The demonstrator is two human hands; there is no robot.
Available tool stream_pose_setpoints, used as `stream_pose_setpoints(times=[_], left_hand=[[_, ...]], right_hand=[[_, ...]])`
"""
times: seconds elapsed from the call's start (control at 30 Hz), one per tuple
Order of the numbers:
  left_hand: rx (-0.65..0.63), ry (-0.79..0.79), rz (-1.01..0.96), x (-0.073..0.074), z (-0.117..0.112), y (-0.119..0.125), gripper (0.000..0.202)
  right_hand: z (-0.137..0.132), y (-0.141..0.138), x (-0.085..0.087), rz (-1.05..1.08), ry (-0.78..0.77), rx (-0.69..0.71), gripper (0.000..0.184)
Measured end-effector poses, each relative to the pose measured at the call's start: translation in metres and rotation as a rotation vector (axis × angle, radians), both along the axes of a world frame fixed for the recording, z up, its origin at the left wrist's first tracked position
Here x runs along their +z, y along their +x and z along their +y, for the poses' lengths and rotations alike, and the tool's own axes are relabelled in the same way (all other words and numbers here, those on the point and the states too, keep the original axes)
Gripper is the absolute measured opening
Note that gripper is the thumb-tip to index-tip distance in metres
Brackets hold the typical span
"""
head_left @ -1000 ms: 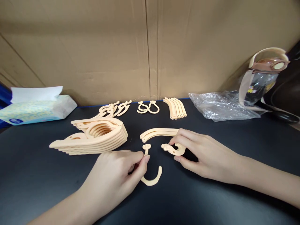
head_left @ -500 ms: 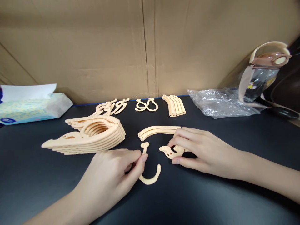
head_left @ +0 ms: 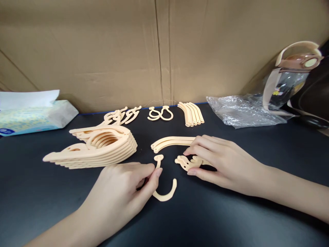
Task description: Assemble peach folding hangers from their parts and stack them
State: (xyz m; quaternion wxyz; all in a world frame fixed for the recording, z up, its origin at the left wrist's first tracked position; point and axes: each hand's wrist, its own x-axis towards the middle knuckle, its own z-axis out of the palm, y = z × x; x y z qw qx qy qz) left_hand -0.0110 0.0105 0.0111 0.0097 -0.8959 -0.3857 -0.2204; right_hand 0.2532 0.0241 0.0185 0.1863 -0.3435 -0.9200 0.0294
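Between thumb and forefinger, my left hand [head_left: 125, 192] pinches a cream plastic hanger hook [head_left: 166, 196], its curve toward me and its flat, holed end pointing away. To the right, my right hand [head_left: 218, 161] is closed on a cream hanger piece with small holes [head_left: 189, 162]; the fingers cover part of it. Just beyond lie two curved hanger arms [head_left: 172, 141] side by side, their right ends hidden behind my right hand. A stack of folded cream hangers [head_left: 113, 147] sits beyond my left hand.
Along the back lie several curved pieces [head_left: 120, 116], two hooks [head_left: 166, 113] and a row of hanger arms [head_left: 191, 114]. A tissue pack [head_left: 36, 113] is at the left. Clear plastic wrap [head_left: 244, 111] and a drink bottle [head_left: 290, 82] stand right, before a cardboard wall [head_left: 102, 51].
The piece in my right hand has turned slightly, showing more of its holed face. My left hand and the hook stay nearly still. The view has shifted a little.
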Motion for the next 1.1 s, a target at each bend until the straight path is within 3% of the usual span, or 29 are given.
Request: stream_pose_setpoints(times=[0.33, 0.57, 0.73, 0.93, 1.1], left_hand=[[-0.009, -0.013, -0.017, -0.002, -0.001, -0.001, 0.043], [-0.006, -0.047, -0.081, 0.001, -0.003, -0.001, 0.038], [-0.120, -0.108, -0.141, 0.009, -0.007, 0.002, 0.019], [-0.299, -0.152, -0.192, 0.004, -0.006, 0.001, 0.016], [-0.344, -0.131, -0.153, 0.000, -0.005, 0.001, 0.008]], right_hand=[[0.002, 0.009, 0.013, 0.168, 0.124, 0.017, 0.020], [0.001, 0.012, 0.015, 0.062, 0.176, 0.075, 0.029], [0.001, 0.012, 0.014, 0.098, 0.193, 0.057, 0.028], [0.004, 0.013, 0.015, 0.133, 0.194, 0.033, 0.026], [0.004, 0.013, 0.015, 0.165, 0.192, -0.002, 0.024]])
